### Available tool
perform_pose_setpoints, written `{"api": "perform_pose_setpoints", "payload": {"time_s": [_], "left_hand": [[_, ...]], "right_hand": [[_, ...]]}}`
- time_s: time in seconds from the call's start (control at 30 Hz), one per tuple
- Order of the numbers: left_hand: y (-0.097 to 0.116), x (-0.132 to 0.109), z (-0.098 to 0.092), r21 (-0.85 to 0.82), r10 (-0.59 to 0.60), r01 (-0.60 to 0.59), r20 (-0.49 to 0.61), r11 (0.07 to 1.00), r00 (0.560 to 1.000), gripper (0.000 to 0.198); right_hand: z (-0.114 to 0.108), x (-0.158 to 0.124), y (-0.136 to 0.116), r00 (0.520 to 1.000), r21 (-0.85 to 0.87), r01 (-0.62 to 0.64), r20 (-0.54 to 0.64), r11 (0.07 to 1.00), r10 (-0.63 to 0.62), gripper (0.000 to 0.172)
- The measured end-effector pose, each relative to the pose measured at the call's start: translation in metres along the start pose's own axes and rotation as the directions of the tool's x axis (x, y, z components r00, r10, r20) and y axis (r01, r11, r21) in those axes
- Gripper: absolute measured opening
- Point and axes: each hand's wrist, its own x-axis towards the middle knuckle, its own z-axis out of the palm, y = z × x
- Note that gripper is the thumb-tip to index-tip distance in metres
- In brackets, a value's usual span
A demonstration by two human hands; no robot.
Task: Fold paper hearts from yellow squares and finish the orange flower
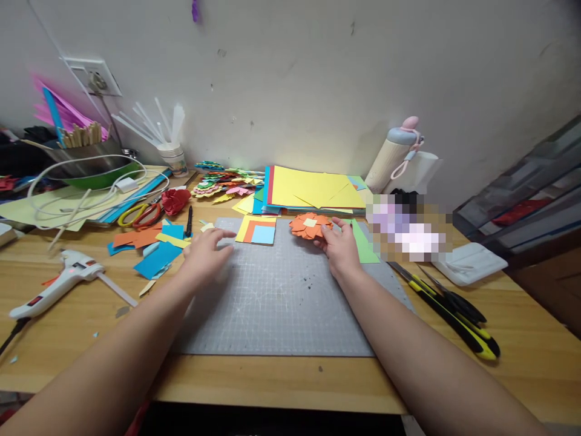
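Frame centre: right hand point(341, 247) holds flower point(310, 224) by rim, likely to avoid crushing; left hand point(207, 249), centre-left, empty, spread wide.

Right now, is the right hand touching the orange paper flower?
Touching: the head view shows the right hand gripping the orange paper flower by its right edge.

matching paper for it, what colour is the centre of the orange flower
Pale yellow; the flower centre shows best in the head view.
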Motion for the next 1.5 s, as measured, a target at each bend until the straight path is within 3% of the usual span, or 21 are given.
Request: {"api": "perform_pose_setpoints", "payload": {"time_s": [0.07, 0.2, 0.37, 0.47, 0.5, 0.57, 0.6, 0.63, 0.67, 0.7, 0.77, 0.8, 0.83, 0.93, 0.97, 1.03, 1.1, 1.2, 1.27, 1.37, 1.5], "left_hand": [[0.009, -0.017, -0.004, 0.086, 0.047, -0.049, 0.025, 0.995, 0.999, 0.029], [0.021, -0.053, 0.009, 0.351, 0.261, -0.3, 0.156, 0.887, 0.953, 0.046], [0.032, -0.062, 0.039, 0.322, 0.317, -0.407, 0.297, 0.855, 0.901, 0.062], [0.048, -0.06, 0.038, 0.212, 0.403, -0.498, 0.368, 0.841, 0.838, 0.067], [0.054, -0.062, 0.034, 0.113, 0.484, -0.58, 0.436, 0.807, 0.759, 0.065], [0.065, -0.07, 0.025, -0.194, 0.691, -0.752, 0.582, 0.63, 0.429, 0.059], [0.068, -0.073, 0.022, -0.294, 0.75, -0.781, 0.584, 0.551, 0.309, 0.06], [0.07, -0.076, 0.02, -0.333, 0.776, -0.796, 0.578, 0.506, 0.252, 0.062], [0.069, -0.078, 0.02, -0.308, 0.779, -0.8, 0.558, 0.515, 0.287, 0.063], [0.067, -0.078, 0.022, -0.219, 0.748, -0.784, 0.522, 0.581, 0.409, 0.063], [0.062, -0.075, 0.028, 0.057, 0.544, -0.598, 0.355, 0.799, 0.761, 0.062], [0.059, -0.073, 0.031, 0.146, 0.427, -0.48, 0.289, 0.865, 0.857, 0.063], [0.058, -0.069, 0.033, 0.156, 0.407, -0.469, 0.311, 0.869, 0.859, 0.062], [0.058, -0.053, 0.031, 0.003, 0.587, -0.668, 0.475, 0.744, 0.656, 0.035], [0.058, -0.044, 0.029, 0.045, 0.561, -0.634, 0.418, 0.772, 0.714, 0.029], [0.054, -0.019, 0.024, 0.223, 0.298, -0.348, 0.231, 0.911, 0.926, 0.024], [0.044, 0.014, 0.02, 0.285, 0.163, -0.199, 0.145, 0.938, 0.976, 0.029], [0.026, 0.065, 0.019, 0.312, 0.104, -0.17, 0.216, 0.935, 0.971, 0.034], [0.019, 0.092, 0.02, 0.304, 0.115, -0.223, 0.336, 0.926, 0.935, 0.039], [0.019, 0.116, 0.024, 0.319, 0.09, -0.266, 0.473, 0.91, 0.876, 0.055], [0.029, 0.132, 0.031, 0.395, 0.008, -0.265, 0.544, 0.88, 0.839, 0.069]], "right_hand": [[0.002, -0.002, 0.003, 1.0, -0.026, -0.012, 0.027, 1.0, 0.013, 0.043], [0.006, -0.007, 0.006, 0.999, -0.123, 0.025, 0.024, 0.992, -0.022, 0.05], [0.005, -0.015, 0.001, 0.992, -0.337, 0.103, -0.034, 0.936, -0.121, 0.071], [0.005, -0.02, -0.002, 0.984, -0.418, 0.164, 0.0, 0.893, -0.181, 0.072], [0.005, -0.021, -0.003, 0.98, -0.434, 0.184, 0.014, 0.882, -0.198, 0.072], [0.006, -0.022, -0.003, 0.974, -0.459, 0.217, 0.038, 0.861, -0.225, 0.07], [0.006, -0.022, -0.003, 0.971, -0.469, 0.23, 0.05, 0.853, -0.234, 0.068], [0.006, -0.022, -0.002, 0.968, -0.476, 0.242, 0.064, 0.845, -0.242, 0.067], [0.006, -0.022, -0.001, 0.965, -0.482, 0.255, 0.078, 0.838, -0.249, 0.065], [0.006, -0.021, 0.001, 0.962, -0.486, 0.268, 0.092, 0.832, -0.256, 0.063], [0.006, -0.021, 0.004, 0.953, -0.491, 0.302, 0.124, 0.817, -0.277, 0.06], [0.006, -0.021, 0.006, 0.946, -0.492, 0.322, 0.142, 0.809, -0.29, 0.059], [0.007, -0.021, 0.006, 0.939, -0.494, 0.345, 0.165, 0.798, -0.303, 0.057], [0.008, -0.026, 0.006, 0.907, -0.498, 0.419, 0.272, 0.759, -0.322, 0.048], [0.009, -0.028, 0.005, 0.893, -0.493, 0.442, 0.317, 0.749, -0.319, 0.045], [0.011, -0.035, 0.003, 0.844, -0.488, 0.504, 0.453, 0.713, -0.287, 0.041], [0.014, -0.042, 0.001, 0.751, -0.497, 0.594, 0.626, 0.633, -0.213, 0.044], [0.017, -0.051, -0.002, 0.575, -0.495, 0.743, 0.816, 0.451, -0.052, 0.054], [0.019, -0.055, -0.002, 0.507, -0.479, 0.802, 0.862, 0.356, 0.019, 0.059], [0.021, -0.057, 0.0, 0.487, -0.49, 0.828, 0.869, 0.274, 0.082, 0.065], [0.023, -0.057, 0.003, 0.497, -0.512, 0.824, 0.859, 0.244, 0.121, 0.068]]}}
